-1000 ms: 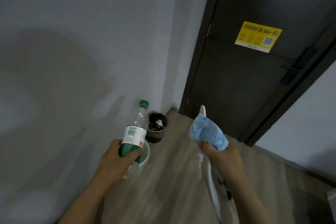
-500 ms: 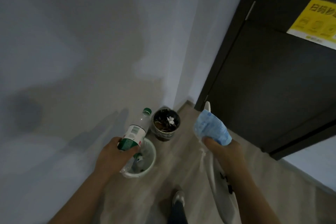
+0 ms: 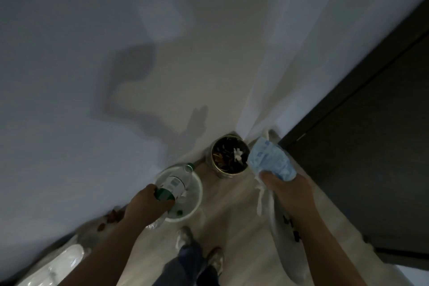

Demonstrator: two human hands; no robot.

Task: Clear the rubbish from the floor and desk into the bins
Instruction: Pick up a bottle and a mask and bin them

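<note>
My left hand grips a clear plastic bottle with a green cap and green label, held right over the white bin on the floor by the wall. That bin holds clear plastic and a green cap. My right hand is closed on a crumpled blue face mask with white straps, and a long pale bag hangs down from the same hand. The mask sits just right of a dark round bin full of brown and white scraps in the corner.
A grey wall fills the left and top. A dark door stands on the right. My legs and shoes are on the wooden floor below the bins. Brown scraps and a clear plastic container lie along the wall at lower left.
I have stepped closer and looked down. My left hand has carried the bottle forward over the white bin. My right hand with the mask has come up beside the dark bin.
</note>
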